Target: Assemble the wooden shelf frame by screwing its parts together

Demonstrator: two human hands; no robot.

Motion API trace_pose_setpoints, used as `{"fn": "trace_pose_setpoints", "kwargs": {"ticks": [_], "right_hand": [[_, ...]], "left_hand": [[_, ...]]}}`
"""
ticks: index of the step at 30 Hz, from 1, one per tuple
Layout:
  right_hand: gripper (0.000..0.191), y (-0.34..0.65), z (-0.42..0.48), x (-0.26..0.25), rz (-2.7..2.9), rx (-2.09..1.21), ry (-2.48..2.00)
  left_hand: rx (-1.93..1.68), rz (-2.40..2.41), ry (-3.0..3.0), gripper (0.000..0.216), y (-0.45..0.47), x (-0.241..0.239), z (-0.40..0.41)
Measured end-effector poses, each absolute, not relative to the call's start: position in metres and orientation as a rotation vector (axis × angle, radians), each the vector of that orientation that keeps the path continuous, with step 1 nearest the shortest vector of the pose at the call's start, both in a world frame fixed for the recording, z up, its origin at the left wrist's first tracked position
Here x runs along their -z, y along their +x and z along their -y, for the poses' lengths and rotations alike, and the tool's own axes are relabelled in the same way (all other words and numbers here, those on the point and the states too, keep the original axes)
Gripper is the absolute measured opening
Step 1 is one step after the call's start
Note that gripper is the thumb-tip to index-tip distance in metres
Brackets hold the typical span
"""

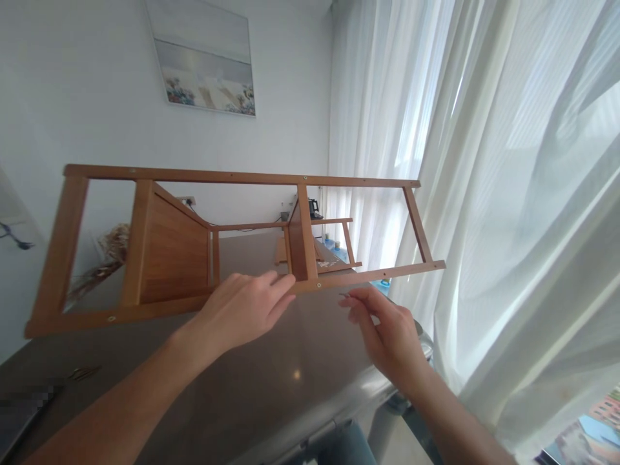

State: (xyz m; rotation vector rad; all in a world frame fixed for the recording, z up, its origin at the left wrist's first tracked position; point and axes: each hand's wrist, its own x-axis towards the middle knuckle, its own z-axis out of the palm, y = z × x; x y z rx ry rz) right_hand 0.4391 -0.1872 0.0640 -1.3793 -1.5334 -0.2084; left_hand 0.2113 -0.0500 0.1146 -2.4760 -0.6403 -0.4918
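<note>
A wooden shelf unit (pixel 183 174) lies on its side on the table, with two panels set between its slim rails. My left hand (pixel 242 305) is at the near rail, close to the middle panel (pixel 301 248). Its fingers are bent over the wood, and part of the grip is hidden behind the hand. To the right, my right hand (pixel 387 323) has thumb and forefinger pinched together on a small thin piece (pixel 343 295), too small to name. That hand is just below the near rail, apart from it. Metal fastener heads show along the rails.
The shelf stands on a glossy grey table (pixel 271 387). A dark flat device (pixel 24 413) is at the lower left corner. Behind are a black kettle (pixel 313 206), dried flowers (pixel 113 244) and water bottles (pixel 339 248). White curtains (pixel 484 194) hang on the right.
</note>
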Motion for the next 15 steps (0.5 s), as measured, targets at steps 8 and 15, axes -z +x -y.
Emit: {"fn": "trace_pose_setpoints", "kwargs": {"ticks": [8,15], "right_hand": [[0.022,0.439,0.169,-0.075,1.711,0.461,-1.287],[0.018,0.441,0.165,-0.108,1.634,0.507,-1.252]], "left_hand": [[0.591,0.705,-2.501,0.042,0.218,-0.107,0.049],[0.281,0.765,-2.852,0.020,0.232,-0.075,0.072]]}}
